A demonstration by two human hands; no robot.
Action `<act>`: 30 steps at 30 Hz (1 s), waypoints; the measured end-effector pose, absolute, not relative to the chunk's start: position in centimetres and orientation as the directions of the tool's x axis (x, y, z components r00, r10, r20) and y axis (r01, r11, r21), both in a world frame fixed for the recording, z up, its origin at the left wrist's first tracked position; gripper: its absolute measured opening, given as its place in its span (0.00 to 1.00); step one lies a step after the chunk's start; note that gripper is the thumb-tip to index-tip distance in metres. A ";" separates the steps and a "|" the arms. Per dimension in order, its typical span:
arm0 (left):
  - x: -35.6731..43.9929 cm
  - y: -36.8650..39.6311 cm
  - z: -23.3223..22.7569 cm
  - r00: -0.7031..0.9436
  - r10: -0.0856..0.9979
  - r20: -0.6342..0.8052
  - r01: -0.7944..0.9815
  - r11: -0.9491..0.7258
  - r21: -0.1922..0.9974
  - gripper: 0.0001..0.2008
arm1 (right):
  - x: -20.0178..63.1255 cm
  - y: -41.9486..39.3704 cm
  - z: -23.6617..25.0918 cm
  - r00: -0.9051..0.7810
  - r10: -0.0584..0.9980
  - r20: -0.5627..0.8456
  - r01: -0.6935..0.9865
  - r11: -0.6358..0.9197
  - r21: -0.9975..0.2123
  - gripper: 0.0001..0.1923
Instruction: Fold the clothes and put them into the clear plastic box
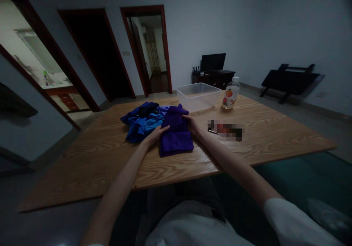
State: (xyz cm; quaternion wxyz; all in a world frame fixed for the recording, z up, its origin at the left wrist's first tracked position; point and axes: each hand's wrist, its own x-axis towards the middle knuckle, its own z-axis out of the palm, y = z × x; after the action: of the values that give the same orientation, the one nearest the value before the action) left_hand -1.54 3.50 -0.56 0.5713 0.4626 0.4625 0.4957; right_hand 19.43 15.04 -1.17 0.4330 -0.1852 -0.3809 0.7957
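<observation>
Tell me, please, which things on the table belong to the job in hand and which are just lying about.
In the job: purple cloth, held by left hand and right hand; probably clothes pile; possibly tub.
Lying about, seemingly: bottle; pixelated item.

Cloth (176, 142) is coloured deep purple; clothes pile (144, 125) is mixed in blues, blk & lilac. Tbl (90, 154) is patterned w/ brn wood grain. Bottle (230, 94) is capped in wht & printed red-orange. Door frame (167, 55) is finished in dk red-brn.
</observation>
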 end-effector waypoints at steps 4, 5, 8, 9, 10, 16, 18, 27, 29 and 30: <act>-1.3 3.8 -0.9 0.056 0.996 -0.067 -0.157 0.075 0.985 0.30 | 19.3 15.3 -1.5 -0.570 0.822 0.005 -0.534 -0.366 -0.762 0.13; -1.2 4.1 -0.9 0.052 0.997 -0.064 -0.169 0.072 0.983 0.30 | 19.2 15.4 -1.6 -0.571 0.821 -0.003 -0.530 -0.372 -0.762 0.13; -0.7 5.7 -0.6 0.056 0.995 -0.081 -0.206 0.091 0.974 0.30 | 18.9 15.7 -2.0 -0.559 0.829 -0.024 -0.531 -0.380 -0.758 0.14; -0.5 6.4 -0.4 0.066 0.993 -0.097 -0.214 0.109 0.971 0.30 | 18.9 15.9 -2.1 -0.550 0.835 -0.028 -0.536 -0.379 -0.755 0.13; -0.3 7.1 -0.3 0.079 0.990 -0.115 -0.219 0.130 0.967 0.30 | 18.9 16.0 -2.1 -0.541 0.841 -0.031 -0.542 -0.377 -0.751 0.13; 0.2 8.6 -0.5 0.093 0.984 -0.151 -0.271 0.171 0.947 0.32 | 19.2 16.2 -1.5 -0.518 0.855 -0.020 -0.573 -0.364 -0.734 0.17; -0.1 8.2 -0.8 0.104 0.981 -0.163 -0.286 0.186 0.940 0.31 | 19.2 16.1 -1.3 -0.520 0.854 -0.022 -0.569 -0.365 -0.737 0.19; -0.7 7.2 -0.1 0.082 0.985 -0.154 -0.354 0.173 0.919 0.22 | 18.8 15.2 -1.0 -0.550 0.833 -0.066 -0.500 -0.391 -0.773 0.22; -0.4 6.9 0.0 0.075 0.984 -0.163 -0.349 0.179 0.920 0.22 | 18.8 14.9 -0.9 -0.564 0.823 -0.066 -0.484 -0.395 -0.781 0.21; -0.2 6.8 0.1 0.073 0.983 -0.166 -0.345 0.181 0.921 0.22 | 18.8 14.7 -0.8 -0.572 0.818 -0.067 -0.476 -0.397 -0.785 0.20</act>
State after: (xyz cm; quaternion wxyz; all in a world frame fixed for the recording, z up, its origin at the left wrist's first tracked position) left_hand -0.21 6.77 0.09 0.6339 0.3672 0.4346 0.5239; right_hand 18.78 14.70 -0.82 0.4023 -0.2285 -0.3738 0.8038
